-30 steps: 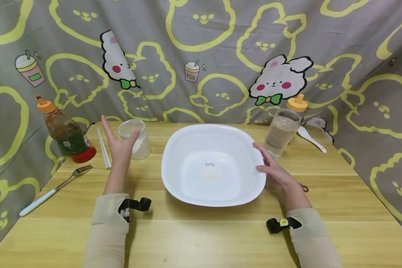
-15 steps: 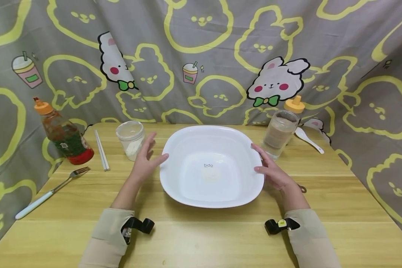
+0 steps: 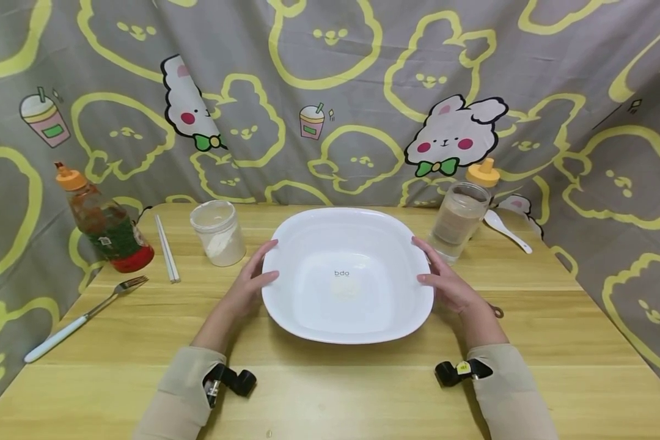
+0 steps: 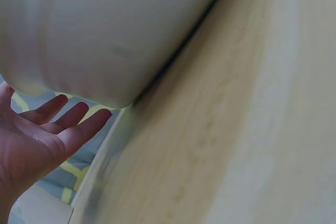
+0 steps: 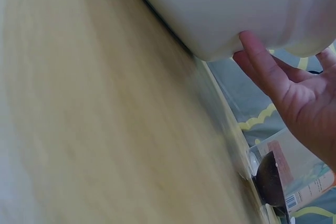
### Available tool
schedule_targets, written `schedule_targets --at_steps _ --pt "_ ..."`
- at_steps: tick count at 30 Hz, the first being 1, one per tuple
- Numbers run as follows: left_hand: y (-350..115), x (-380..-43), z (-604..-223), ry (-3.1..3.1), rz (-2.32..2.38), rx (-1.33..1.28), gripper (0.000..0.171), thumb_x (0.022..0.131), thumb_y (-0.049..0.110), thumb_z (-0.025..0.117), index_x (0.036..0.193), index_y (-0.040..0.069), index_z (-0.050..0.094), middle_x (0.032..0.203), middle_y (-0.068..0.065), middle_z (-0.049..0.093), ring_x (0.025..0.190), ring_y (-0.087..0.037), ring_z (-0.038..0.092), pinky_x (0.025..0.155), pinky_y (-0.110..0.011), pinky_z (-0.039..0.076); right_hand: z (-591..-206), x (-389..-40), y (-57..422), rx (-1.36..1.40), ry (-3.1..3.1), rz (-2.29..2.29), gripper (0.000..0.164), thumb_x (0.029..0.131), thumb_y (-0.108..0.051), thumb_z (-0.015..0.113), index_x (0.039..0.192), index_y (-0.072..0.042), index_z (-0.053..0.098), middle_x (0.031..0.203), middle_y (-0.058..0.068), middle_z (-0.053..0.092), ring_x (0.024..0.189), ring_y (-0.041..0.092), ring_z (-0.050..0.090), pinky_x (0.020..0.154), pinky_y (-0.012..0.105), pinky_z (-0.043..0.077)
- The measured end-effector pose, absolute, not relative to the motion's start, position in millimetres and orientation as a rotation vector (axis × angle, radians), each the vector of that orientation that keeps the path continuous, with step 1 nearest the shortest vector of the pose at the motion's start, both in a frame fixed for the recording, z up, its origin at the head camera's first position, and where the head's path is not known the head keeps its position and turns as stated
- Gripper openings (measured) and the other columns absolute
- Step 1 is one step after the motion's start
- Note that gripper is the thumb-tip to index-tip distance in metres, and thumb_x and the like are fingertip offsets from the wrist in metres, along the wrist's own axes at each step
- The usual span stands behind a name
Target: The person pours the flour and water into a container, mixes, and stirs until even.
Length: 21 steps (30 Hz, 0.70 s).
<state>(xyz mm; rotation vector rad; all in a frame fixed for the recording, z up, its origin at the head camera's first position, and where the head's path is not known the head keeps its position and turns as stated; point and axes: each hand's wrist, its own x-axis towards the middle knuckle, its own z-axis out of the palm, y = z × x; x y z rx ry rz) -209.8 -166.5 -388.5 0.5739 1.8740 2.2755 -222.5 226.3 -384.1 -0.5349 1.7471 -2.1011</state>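
Observation:
A white basin [image 3: 348, 336] marked "bdo" sits in the middle of the table, with a pale square patch on its bottom. At its left rim, my left hand [image 3: 245, 286] holds on, thumb over the edge and fingers along the outside. My right hand [image 3: 453, 290] grips the opposite rim the same way. In the left wrist view, the left hand's fingers [image 4: 86, 129] spread beside the basin's outer wall [image 4: 105, 40]. The right wrist view has a fingertip of the right hand [image 5: 302, 90] against the wall [image 5: 236, 9].
Left: a jar of white powder [image 3: 218, 235], chopsticks [image 3: 167, 250], a red sauce bottle [image 3: 110, 226] and a fork [image 3: 88, 318]. Right: a glass jar of clear liquid [image 3: 458, 223], a yellow-capped bottle [image 3: 483, 174], a white spoon [image 3: 507, 231]. A dark rounded bowl-shaped utensil [image 5: 269, 179] lies below the right hand.
My left hand has come from beside the powder jar, moving right and nearer, and now holds the basin's left rim. The right hand has stayed on the right rim.

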Motion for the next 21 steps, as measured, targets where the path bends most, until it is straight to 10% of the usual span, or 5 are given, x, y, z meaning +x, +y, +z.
schedule_targets --at_steps 11,16,21 --pt "-163 -208 -390 1.789 2.308 0.572 0.067 0.076 -0.003 0.044 0.136 0.010 0.018 0.128 -0.028 0.021 0.104 -0.038 0.036 0.069 -0.037 0.049 -369 -216 228 -0.520 2.181 -2.081 0.061 0.082 0.000 0.051 0.136 -0.010 0.022 0.125 0.028 0.031 0.097 0.020 0.049 0.076 0.029 0.047" --pt "-165 -208 -390 1.820 2.277 0.543 0.068 0.075 -0.001 0.046 0.137 0.012 0.019 0.128 -0.027 0.022 0.103 -0.036 0.038 0.069 -0.038 0.049 -372 -222 236 -0.417 2.512 -2.612 0.036 0.075 0.003 0.060 0.109 0.008 0.050 0.094 0.015 0.059 0.080 0.012 0.055 0.070 0.018 0.045" --pt "-168 -207 -389 1.847 2.258 0.542 0.068 0.076 0.000 0.047 0.137 0.012 0.018 0.128 -0.027 0.023 0.103 -0.037 0.038 0.069 -0.038 0.049 -364 -226 236 0.091 3.040 -2.471 0.050 0.069 -0.009 0.068 0.113 -0.001 0.047 0.102 0.009 0.047 0.090 0.016 0.043 0.072 0.023 0.034"
